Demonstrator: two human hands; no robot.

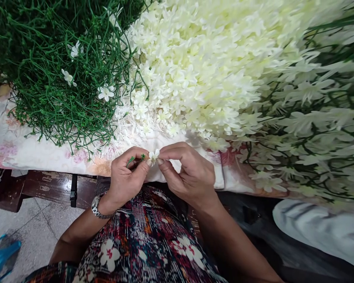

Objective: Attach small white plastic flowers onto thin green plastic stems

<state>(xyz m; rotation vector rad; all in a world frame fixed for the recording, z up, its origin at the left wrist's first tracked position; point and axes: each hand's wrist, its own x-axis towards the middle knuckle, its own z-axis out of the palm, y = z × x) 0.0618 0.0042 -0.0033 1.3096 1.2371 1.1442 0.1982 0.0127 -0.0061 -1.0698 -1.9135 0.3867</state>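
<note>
Close together over the table's near edge, both my hands meet at one small white artificial flower (153, 156). My left hand (128, 173) is closed in a pinch on a green plastic stem (131, 160), whose bits show between thumb and forefinger just left of the flower. On the other side, my right hand (188, 169) pinches the flower's petals with thumb and forefinger. Fingertips partly hide where stem and flower meet, so I cannot tell how they are joined. Beyond the hands lies a large heap of loose white flowers (188, 78). Green plastic stems (65, 86) are piled to its left.
White stamen-like pieces (124, 122) lie between the two piles. Stems bearing white flowers (312, 118) spread along the right. A floral cloth (56, 151) covers the table. A blue plastic object (1, 255) stands on the floor at lower left, and pale fabric (321, 232) is at lower right.
</note>
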